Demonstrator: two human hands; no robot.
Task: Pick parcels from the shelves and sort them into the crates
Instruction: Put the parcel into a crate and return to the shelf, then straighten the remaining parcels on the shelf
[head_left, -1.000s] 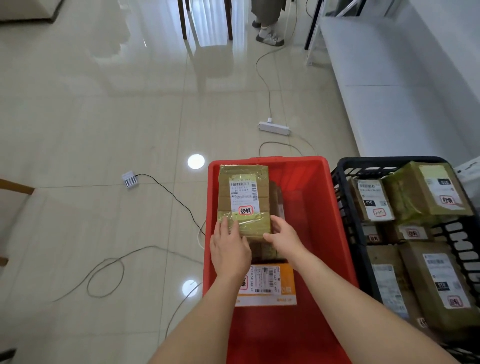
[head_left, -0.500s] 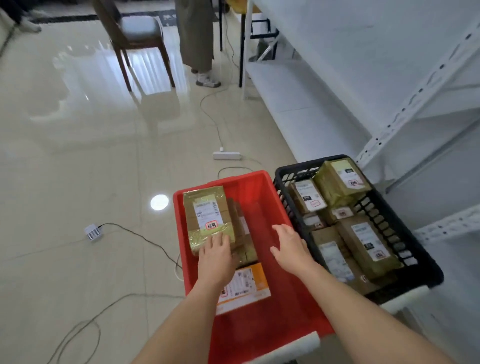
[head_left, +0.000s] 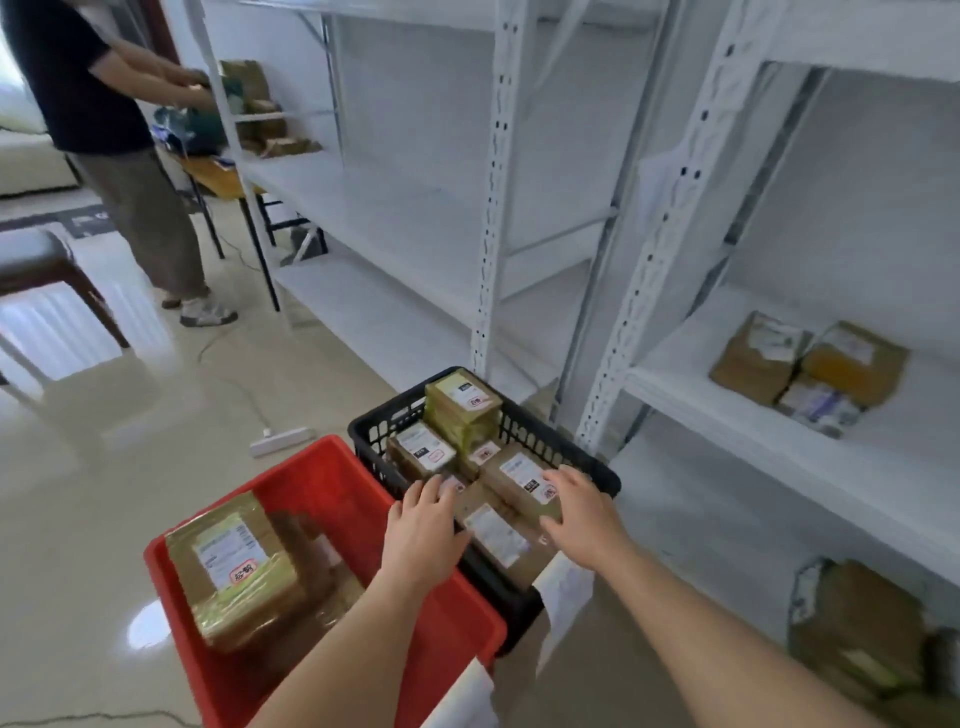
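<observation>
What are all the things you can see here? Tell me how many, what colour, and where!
red crate: one, red, on the floor at lower left, parcels inside.
black crate: one, black, right of the red crate, full of parcels.
big parcel: one, brown with yellowish tape and a white label, on top in the red crate.
shelf parcels: about three, brown, on the right shelf; more on the shelf below.
shelves: white metal racks, along the right.
power strip: one, white, on the floor behind the crates.
other person: one, dark top, standing at far left.
chair: one, dark, left edge.
left hand: over the black crate's near edge.
right hand: resting on parcels in the black crate.
</observation>
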